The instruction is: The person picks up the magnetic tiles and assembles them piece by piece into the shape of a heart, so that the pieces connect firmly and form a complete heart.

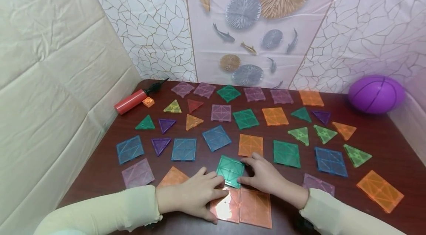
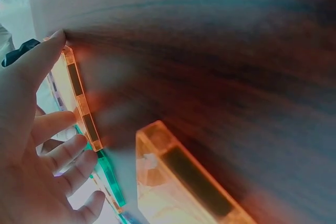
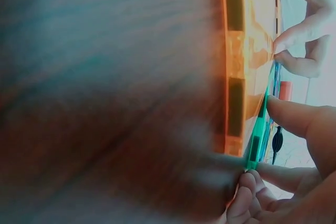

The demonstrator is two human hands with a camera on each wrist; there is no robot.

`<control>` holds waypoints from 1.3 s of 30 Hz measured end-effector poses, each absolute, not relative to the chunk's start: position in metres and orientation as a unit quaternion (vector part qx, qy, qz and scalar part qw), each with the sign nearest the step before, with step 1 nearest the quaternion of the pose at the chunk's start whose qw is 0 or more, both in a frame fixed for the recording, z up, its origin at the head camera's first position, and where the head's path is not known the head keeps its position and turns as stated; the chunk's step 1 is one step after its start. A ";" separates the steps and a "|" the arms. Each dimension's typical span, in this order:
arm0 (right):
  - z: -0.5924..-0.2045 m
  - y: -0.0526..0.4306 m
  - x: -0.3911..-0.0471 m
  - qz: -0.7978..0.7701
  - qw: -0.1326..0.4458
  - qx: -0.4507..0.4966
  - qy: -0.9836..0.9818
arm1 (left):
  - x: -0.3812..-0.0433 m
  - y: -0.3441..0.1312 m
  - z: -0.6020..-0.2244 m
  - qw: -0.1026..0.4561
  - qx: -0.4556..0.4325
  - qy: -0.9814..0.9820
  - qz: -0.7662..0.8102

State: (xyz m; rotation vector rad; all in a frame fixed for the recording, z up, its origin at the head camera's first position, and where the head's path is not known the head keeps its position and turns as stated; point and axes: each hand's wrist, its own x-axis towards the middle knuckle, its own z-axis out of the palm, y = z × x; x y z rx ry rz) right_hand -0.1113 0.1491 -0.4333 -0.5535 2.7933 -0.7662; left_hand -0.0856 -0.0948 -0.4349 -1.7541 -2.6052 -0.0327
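One translucent green square plastic tile [image 1: 230, 171] sits askew at the far edge of two adjoining translucent orange square plastic tiles [image 1: 255, 209]; the right hand [image 1: 264, 177] pinches its right side between thumb and fingers. The left hand [image 1: 191, 194], fingers spread, touches the left orange tile [image 1: 226, 211]. A sideways push from either hand could shift the orange pair apart, and an uneven grip could leave the green edge overlapping. Further out on the dark red-brown tabletop [image 1: 103, 176] lie loose coloured tiles [image 1: 184, 149] and, far right, a purple ball [image 1: 377, 94].
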 end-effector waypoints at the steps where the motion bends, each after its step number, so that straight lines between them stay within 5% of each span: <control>1: -0.433 0.149 -0.112 -0.258 0.098 -0.189 0.942 | -0.086 -0.095 -0.435 0.001 -0.559 -0.829 -0.013; 16: -0.431 0.151 -0.119 -0.268 0.125 -0.252 0.921 | -0.087 -0.099 -0.438 -0.021 -0.557 -0.828 -0.066; 28: -0.409 0.175 -0.172 -0.252 0.085 -0.254 0.930 | -0.089 -0.098 -0.436 -0.058 -0.548 -0.831 -0.075; 39: -0.414 0.190 -0.202 -0.210 0.124 -0.232 0.942 | -0.096 -0.100 -0.436 -0.051 -0.541 -0.837 -0.072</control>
